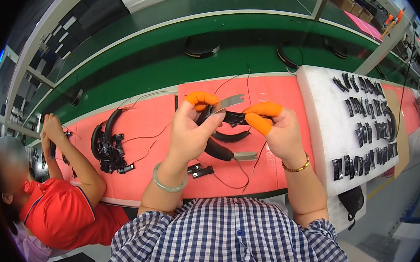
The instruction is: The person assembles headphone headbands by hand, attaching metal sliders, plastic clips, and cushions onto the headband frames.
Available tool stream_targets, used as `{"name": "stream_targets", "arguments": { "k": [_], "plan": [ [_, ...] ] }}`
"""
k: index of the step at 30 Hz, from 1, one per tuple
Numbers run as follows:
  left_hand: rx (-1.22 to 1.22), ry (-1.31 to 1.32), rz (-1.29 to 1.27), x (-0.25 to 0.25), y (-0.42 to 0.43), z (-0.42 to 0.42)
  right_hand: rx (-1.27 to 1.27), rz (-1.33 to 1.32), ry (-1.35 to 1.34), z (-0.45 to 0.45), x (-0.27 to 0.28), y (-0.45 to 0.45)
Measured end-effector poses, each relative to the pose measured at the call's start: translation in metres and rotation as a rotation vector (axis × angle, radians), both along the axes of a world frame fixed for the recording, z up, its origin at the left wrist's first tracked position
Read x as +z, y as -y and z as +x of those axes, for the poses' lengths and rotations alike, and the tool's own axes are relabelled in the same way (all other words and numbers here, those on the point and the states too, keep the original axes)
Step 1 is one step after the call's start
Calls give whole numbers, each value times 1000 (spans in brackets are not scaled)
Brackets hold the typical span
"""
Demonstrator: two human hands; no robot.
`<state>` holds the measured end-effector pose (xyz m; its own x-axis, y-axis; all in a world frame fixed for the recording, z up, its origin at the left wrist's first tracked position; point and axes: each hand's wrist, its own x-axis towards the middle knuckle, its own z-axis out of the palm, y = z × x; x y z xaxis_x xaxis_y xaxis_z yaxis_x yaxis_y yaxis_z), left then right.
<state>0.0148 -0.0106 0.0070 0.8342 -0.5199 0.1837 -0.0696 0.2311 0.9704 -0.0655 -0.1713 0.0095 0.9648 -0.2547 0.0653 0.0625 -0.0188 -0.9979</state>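
Note:
My left hand, with orange finger covers and a pale bangle at the wrist, is closed on a black headband whose bare metal end strip sticks out to the right. My right hand, also in orange finger covers, pinches a small black part at the headband's end, between the two hands. Below them on the pink mat lies another black headband with a metal end and a thin cable. Small black parts lie to its left.
Left on the mat are black headbands and a heap of small parts. A white foam board at right bears rows of black parts. Behind, headbands lie on a green belt. A co-worker in red sits at left.

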Motion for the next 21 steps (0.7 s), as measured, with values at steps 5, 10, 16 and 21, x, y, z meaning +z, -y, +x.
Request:
{"name": "stream_targets", "arguments": {
  "k": [5,10,16,21],
  "plan": [
    [-34,-192,-82,2,1,-1,-28,75,83,1,-5,0],
    [3,-151,-54,1,1,-3,-19,87,118,0,-3,1],
    [-135,-374,-162,7,-6,3,-17,-134,204,0,-3,1],
    [-245,-543,-295,6,-8,5,24,-751,679,-2,-8,10]
  ]
}}
